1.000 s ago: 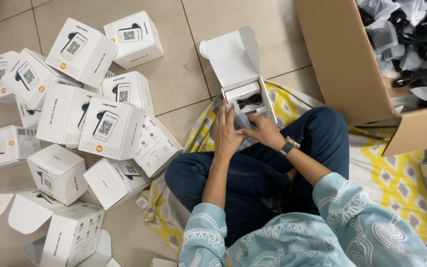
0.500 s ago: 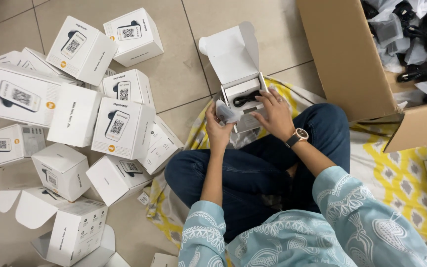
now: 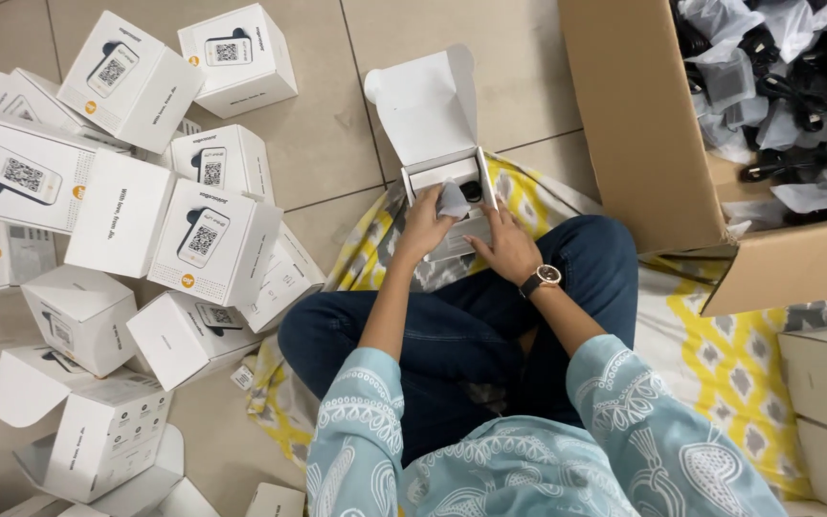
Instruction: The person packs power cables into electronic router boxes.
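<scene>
A person sits cross-legged on a yellow patterned mat (image 3: 720,354) on the tiled floor. An open white box (image 3: 447,177) rests against the far side of the knees, its lid flap standing up on the far side. The left hand (image 3: 425,230) holds the box's left edge, and its grip pinches a small pale plastic-wrapped piece (image 3: 452,199) at the box's mouth. The right hand (image 3: 504,244), wearing a wristwatch (image 3: 541,280), rests on the box's near right side with fingers pressed loosely against it. A heap of closed white boxes (image 3: 212,239) lies to the left. A large cardboard carton (image 3: 643,144) of bagged black parts stands at far right.
</scene>
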